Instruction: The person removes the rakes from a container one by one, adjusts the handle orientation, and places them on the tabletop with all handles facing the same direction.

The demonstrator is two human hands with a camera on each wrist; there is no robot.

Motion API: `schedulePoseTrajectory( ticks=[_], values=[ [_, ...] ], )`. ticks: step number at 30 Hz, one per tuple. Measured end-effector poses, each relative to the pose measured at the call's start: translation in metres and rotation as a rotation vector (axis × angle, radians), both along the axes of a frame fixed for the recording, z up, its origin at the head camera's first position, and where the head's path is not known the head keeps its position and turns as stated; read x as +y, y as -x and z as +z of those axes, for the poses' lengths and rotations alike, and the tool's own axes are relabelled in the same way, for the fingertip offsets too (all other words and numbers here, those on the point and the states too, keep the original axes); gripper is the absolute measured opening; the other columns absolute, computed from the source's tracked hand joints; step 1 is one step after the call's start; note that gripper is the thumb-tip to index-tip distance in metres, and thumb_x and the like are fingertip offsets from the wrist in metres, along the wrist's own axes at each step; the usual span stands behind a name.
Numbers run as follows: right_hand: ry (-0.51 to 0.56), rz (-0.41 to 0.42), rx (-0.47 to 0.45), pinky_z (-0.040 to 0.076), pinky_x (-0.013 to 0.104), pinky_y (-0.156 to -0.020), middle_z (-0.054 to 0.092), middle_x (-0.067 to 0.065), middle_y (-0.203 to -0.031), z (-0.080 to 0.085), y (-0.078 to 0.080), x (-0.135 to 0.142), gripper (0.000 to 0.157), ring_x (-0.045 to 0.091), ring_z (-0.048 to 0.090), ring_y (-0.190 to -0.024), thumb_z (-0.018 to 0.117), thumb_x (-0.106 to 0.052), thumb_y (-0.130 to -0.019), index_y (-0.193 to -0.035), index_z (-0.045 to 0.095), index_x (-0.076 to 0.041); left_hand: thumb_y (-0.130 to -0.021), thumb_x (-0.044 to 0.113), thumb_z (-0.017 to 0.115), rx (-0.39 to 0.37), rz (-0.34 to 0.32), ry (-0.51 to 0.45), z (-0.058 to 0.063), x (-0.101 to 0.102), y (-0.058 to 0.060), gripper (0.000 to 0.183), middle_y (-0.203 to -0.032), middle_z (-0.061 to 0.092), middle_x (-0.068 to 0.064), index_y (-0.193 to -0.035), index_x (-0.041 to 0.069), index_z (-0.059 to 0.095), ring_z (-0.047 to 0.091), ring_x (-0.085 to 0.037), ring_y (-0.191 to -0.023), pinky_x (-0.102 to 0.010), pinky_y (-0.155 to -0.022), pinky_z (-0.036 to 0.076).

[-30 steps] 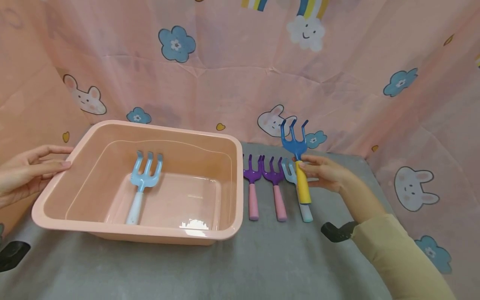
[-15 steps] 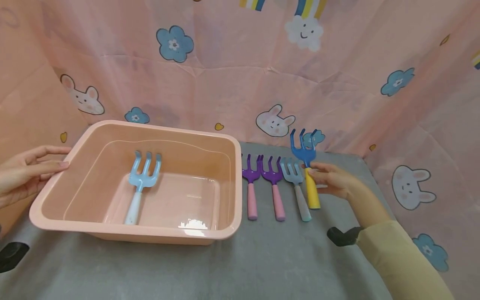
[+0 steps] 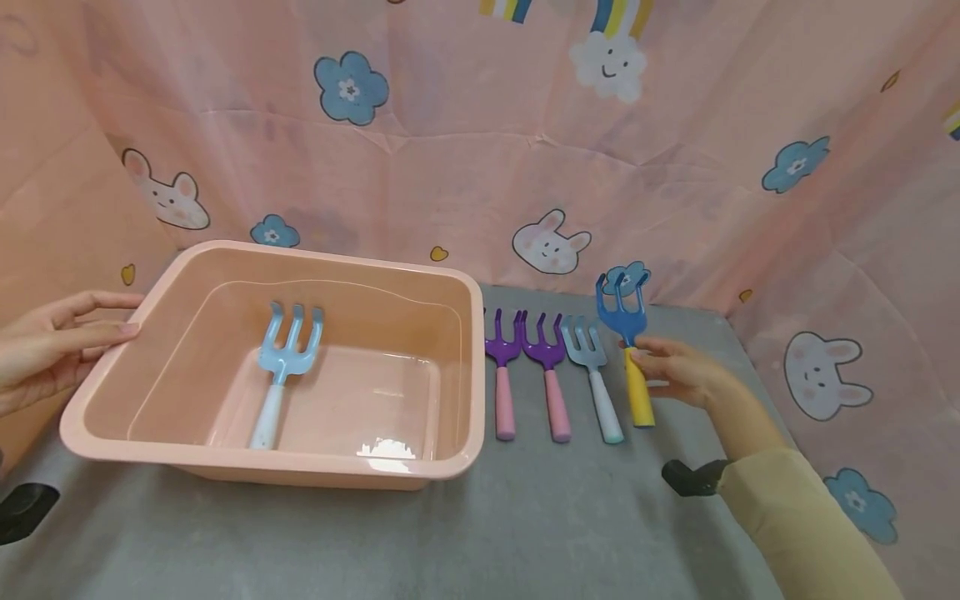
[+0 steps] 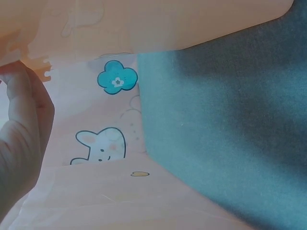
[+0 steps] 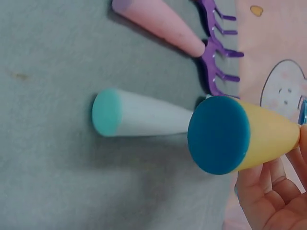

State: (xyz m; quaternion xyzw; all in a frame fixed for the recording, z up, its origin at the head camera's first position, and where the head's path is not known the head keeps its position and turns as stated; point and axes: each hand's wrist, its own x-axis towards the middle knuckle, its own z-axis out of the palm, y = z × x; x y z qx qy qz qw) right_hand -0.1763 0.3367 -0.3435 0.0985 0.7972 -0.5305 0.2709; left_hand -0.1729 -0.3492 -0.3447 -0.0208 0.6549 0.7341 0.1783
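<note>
My right hand (image 3: pixel 678 371) pinches a garden hand rake (image 3: pixel 637 387) by the upper part of its yellow handle, its three blue tines pointing up and away. In the right wrist view, the blue butt of this hand rake (image 5: pixel 220 136) faces the camera above the grey table. My left hand (image 3: pixel 60 342) holds the left rim of a peach plastic basin (image 3: pixel 127 367), thumb over the edge. Inside the basin a light-blue hand rake (image 3: pixel 288 358) leans with its tines against the back wall. The basin is tilted toward the viewer.
Between the basin and my right hand, two purple hand rakes with pink handles (image 3: pixel 506 404) (image 3: pixel 557 404) and a light-blue hand rake with a white handle (image 3: pixel 603 404) lie in a row on the grey table (image 3: pixel 540 533). A pink patterned cloth (image 3: pixel 450 183) hangs behind.
My right hand has moved right and lower with the yellow-handled hand rake, off from over the white-handled one to its right side. The left hand and basin have stayed put.
</note>
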Motion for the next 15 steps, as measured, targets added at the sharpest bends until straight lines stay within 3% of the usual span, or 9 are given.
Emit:
schedulePoseTrajectory(
  ticks=[4, 10, 15],
  values=[
    [-0.001, -0.007, -0.005, 0.028, 0.061, -0.104, 0.046, 0.007, -0.116, -0.003, -0.002, 0.007, 0.064, 0.033, 0.038, -0.115, 0.046, -0.031, -0.099, -0.146, 0.018, 0.0, -0.095, 0.001, 0.05, -0.01, -0.002, 0.028, 0.0, 0.0, 0.0, 0.03, -0.089, 0.068, 0.001, -0.106, 0.028, 0.059, 0.068, -0.017, -0.075, -0.034, -0.061, 0.057],
    [-0.025, -0.036, -0.023, 0.03, 0.059, -0.103, 0.043, 0.013, -0.122, -0.009, -0.002, 0.015, 0.063, 0.03, 0.041, -0.112, 0.045, -0.031, -0.099, -0.147, 0.018, -0.001, -0.095, 0.0, 0.049, -0.005, -0.003, 0.007, 0.0, -0.001, 0.0, 0.031, -0.089, 0.068, 0.0, -0.106, 0.026, 0.059, 0.068, -0.018, -0.076, -0.035, -0.061, 0.057],
    [-0.035, -0.057, -0.022, 0.031, 0.06, -0.103, 0.048, 0.008, -0.115, -0.014, -0.003, 0.019, 0.063, 0.025, 0.044, -0.106, 0.046, -0.031, -0.099, -0.146, 0.018, 0.001, -0.095, -0.001, 0.049, -0.003, -0.004, -0.001, -0.001, -0.001, 0.0, 0.031, -0.09, 0.068, -0.001, -0.106, 0.026, 0.059, 0.068, -0.017, -0.076, -0.035, -0.061, 0.057]
  ],
)
